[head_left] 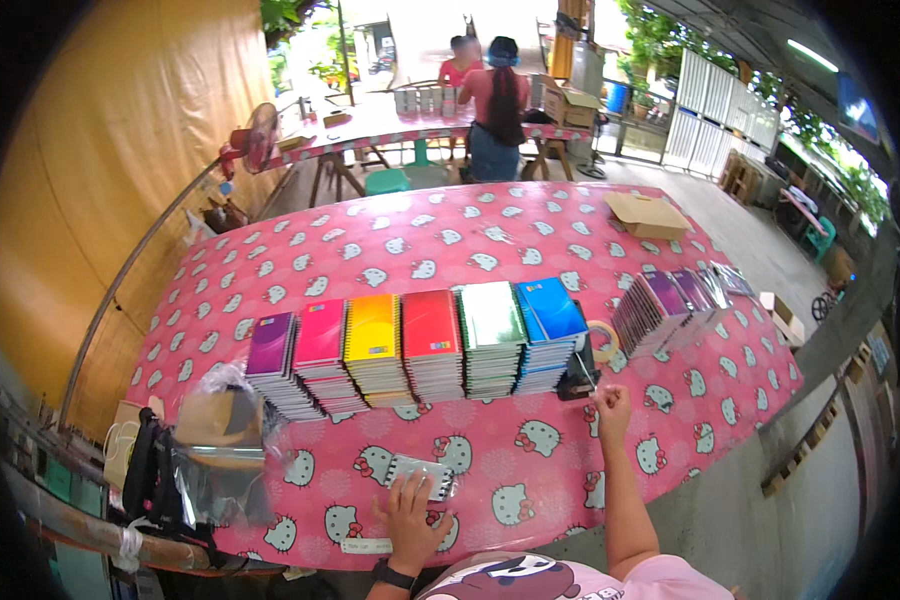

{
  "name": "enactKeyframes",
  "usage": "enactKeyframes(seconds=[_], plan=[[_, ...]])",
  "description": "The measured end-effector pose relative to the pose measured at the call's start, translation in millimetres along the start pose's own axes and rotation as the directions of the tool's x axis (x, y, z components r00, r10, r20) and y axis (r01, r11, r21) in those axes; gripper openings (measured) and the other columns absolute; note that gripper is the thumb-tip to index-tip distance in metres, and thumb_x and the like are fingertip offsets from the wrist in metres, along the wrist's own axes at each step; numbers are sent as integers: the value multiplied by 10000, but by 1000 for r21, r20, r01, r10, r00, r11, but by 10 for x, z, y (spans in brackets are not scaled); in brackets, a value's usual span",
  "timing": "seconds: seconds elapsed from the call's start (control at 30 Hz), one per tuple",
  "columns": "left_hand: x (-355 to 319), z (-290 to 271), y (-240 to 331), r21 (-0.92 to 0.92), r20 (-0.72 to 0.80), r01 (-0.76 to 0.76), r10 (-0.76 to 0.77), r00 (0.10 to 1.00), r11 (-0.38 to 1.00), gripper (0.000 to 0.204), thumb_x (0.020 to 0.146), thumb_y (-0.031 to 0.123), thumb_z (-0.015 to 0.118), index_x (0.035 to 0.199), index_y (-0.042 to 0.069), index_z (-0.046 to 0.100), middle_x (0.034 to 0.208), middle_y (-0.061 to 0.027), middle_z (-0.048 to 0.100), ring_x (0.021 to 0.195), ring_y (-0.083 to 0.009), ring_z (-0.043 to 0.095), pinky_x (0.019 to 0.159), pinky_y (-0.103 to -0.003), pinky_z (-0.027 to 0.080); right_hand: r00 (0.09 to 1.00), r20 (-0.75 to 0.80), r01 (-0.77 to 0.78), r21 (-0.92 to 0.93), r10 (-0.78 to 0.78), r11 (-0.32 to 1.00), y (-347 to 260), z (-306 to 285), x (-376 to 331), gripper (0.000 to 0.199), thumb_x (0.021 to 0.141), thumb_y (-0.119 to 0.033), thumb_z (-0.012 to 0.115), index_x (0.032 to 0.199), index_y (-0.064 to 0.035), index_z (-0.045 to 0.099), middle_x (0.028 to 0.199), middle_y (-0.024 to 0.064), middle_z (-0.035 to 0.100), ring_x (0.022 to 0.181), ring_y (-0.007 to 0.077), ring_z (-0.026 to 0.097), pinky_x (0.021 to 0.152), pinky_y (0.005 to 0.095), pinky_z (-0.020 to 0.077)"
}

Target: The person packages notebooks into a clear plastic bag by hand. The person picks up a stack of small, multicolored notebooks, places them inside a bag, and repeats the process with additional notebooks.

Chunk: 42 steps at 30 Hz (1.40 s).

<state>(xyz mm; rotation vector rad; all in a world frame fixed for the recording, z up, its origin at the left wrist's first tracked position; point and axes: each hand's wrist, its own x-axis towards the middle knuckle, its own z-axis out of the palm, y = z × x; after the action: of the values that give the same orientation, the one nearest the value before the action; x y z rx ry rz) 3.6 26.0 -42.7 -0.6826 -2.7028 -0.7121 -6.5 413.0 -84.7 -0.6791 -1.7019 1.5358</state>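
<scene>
At the lower centre of the frame, the left hand (413,522) lies spread, its fingers on a small wrapped notebook (422,467). Right of centre, the right hand (612,405) is pinched closed beside a black tape dispenser (575,384); whether it grips tape I cannot tell. Six notebook stacks (431,345) block the middle; pink tabletop (490,455) stretches beyond them to the far edge.

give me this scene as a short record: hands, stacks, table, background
left hand: on small spiral notebook
right hand: fingers pinched near black tape dispenser; grip unclear
notebook stacks: purple, pink, yellow, red, green, blue, left to right
table: pink patterned cover
background: two people at another table
</scene>
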Motion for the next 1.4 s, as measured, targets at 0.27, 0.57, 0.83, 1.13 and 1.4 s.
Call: enactKeyframes(seconds=[0.27, 0.57, 0.83, 1.13, 1.4], plan=[[25, -34, -42, -92, -22, 12, -14, 1000, 996, 699, 630, 384, 682, 1262, 175, 468, 1313, 7, 426, 1245, -218, 315, 976, -587, 103, 622, 665, -690, 217, 413, 690, -38, 773, -198, 227, 770, -14, 595, 971, -20, 489, 787, 83, 576, 712, 170, 575, 602, 261, 452], [150, -56, 18, -45, 108, 58, -53, 993, 997, 721, 607, 364, 717, 1276, 303, 452, 1419, -38, 280, 1317, -364, 158, 952, -686, 118, -121, 992, -95, -49, 38, 994, -1341, 1717, -388, 304, 832, -28, 568, 1064, -40, 373, 757, 57, 533, 617, 140, 537, 586, 267, 458], [57, -222, -14, 20, 125, 98, -100, 987, 995, 742, 579, 363, 736, 1266, 311, 460, 1437, -38, 232, 1327, -380, 95, 945, -700, 110, -418, 874, 603, 61, 249, 796, -1632, 2418, -966, 410, 715, -209, 723, 945, -9, 449, 648, 95, 519, 612, 183, 518, 536, 341, 388], [171, -151, -46, -91, 141, -34, 46, 989, 995, 882, 587, 460, 707, 1349, 182, 358, 1428, -84, 249, 1299, -419, 155, 941, -709, 94, -318, 883, 351, -229, 346, 908, -693, 2283, -577, 544, 644, -369, 755, 989, -11, 533, 776, 45, 584, 663, 108, 509, 536, 300, 426], [207, -521, 65, 173, 147, -155, 130, 981, 973, 769, 684, 456, 625, 1312, 88, 377, 1383, -157, 322, 1289, -292, 282, 965, -658, 170, 446, 893, -29, -45, 53, 999, 104, 1856, -1125, 343, 769, -210, 678, 1020, -72, 490, 742, -1, 492, 664, 86, 479, 576, 231, 404]])
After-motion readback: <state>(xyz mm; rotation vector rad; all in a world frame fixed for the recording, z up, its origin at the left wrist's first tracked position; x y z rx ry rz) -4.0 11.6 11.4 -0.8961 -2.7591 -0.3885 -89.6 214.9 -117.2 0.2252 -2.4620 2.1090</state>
